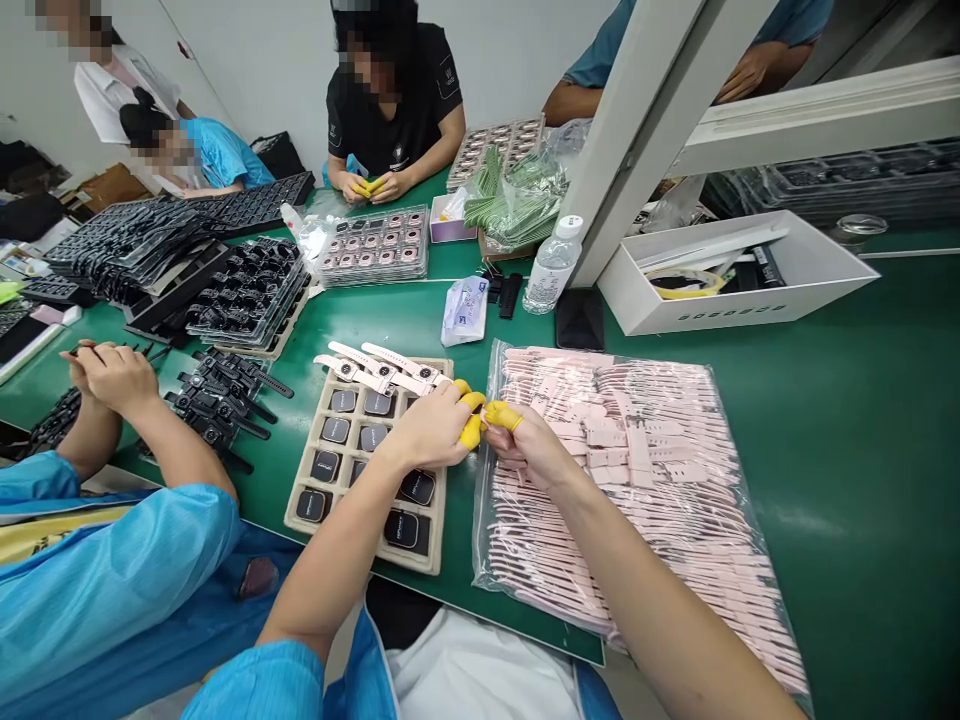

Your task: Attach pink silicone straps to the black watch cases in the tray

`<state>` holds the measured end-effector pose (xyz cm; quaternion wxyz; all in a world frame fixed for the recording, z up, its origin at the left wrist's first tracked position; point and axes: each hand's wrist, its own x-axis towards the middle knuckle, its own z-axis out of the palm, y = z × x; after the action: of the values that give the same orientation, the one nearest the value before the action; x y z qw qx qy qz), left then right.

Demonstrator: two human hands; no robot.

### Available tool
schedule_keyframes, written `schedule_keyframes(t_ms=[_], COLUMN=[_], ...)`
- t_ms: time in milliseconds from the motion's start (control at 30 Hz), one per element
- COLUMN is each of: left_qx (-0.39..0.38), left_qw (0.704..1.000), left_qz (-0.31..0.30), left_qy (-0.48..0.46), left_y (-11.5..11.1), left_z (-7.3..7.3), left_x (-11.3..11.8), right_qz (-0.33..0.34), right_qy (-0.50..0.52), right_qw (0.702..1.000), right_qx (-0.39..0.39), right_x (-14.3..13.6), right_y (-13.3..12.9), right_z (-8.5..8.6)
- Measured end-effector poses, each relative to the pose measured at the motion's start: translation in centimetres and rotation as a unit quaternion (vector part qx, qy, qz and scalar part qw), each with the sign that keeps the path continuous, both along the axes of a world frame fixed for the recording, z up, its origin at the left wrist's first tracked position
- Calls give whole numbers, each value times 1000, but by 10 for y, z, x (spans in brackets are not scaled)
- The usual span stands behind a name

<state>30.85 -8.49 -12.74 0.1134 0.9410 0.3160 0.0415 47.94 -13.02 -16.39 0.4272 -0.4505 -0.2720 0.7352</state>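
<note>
My left hand (429, 432) and my right hand (531, 447) meet above the gap between a beige tray and a clear bag. Both are closed, with yellow finger covers on several fingertips. Pinched between them is something small, mostly hidden by the fingers. Under my left forearm lies the beige tray (294, 508), with square dark watch faces (403, 528) in its compartments. Three watches with pink straps (385, 372) rest across its far edge. Beneath my right arm, the clear bag (482, 540) holds many pink watch straps (675, 540), with several loose ones on top.
At left, a co-worker's hands (116, 375) are near black watches (217, 400). Across the table a person in black (397, 110) works beside a tray of watches (375, 247). A bottle (553, 265), a white packet (464, 311) and a white box (720, 310) stand near a post (637, 140).
</note>
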Motion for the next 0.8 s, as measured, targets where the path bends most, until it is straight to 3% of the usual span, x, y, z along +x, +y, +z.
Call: schedule_keyframes(t_ms=[333,567,800], left_qx=[23,-43,-58], left_qw=[996,999,996], left_qz=[9,20,21], left_qy=[89,6,-67], left_y=[-4,0,0], left_z=[6,2,2], left_x=[6,0,0], right_qz=[-12,-7,-15], right_qy=[4,-8,82], right_qw=[1000,1000,996], right_qx=[-14,14,-25], right_x=[-3,-3,0], right_y=[0,-1,2], right_z=[-3,1,-2])
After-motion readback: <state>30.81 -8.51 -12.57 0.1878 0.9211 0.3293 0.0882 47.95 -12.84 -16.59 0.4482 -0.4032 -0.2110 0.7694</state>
